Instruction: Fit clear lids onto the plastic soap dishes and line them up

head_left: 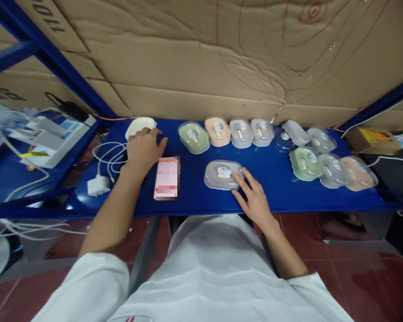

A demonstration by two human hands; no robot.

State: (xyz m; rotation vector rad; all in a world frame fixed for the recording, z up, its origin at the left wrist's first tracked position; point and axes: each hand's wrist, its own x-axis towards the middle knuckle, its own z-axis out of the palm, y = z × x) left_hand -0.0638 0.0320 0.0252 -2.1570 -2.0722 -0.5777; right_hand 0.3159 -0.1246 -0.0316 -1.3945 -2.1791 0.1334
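On the blue table lies a clear-lidded grey box [218,175] with a round label and a small pale piece under it, perhaps a soap dish. My right hand [255,201] touches its right end, fingers stretched and apart. At the back left, my left hand [144,147] reaches over a cream-coloured dish [139,125], thumb spread out to the side. That hand covers the dish's front, so I cannot tell how firmly the fingers touch it. Between my hands rests a phone [166,179] with a lit screen.
Along the back stand similar lidded boxes, among them a green box [194,137] and a peach box [217,132]. Several more cluster at right, near a cardboard box [372,141]. A white charger [98,185] with coiled cable lies left. Cardboard [188,58] walls the back.
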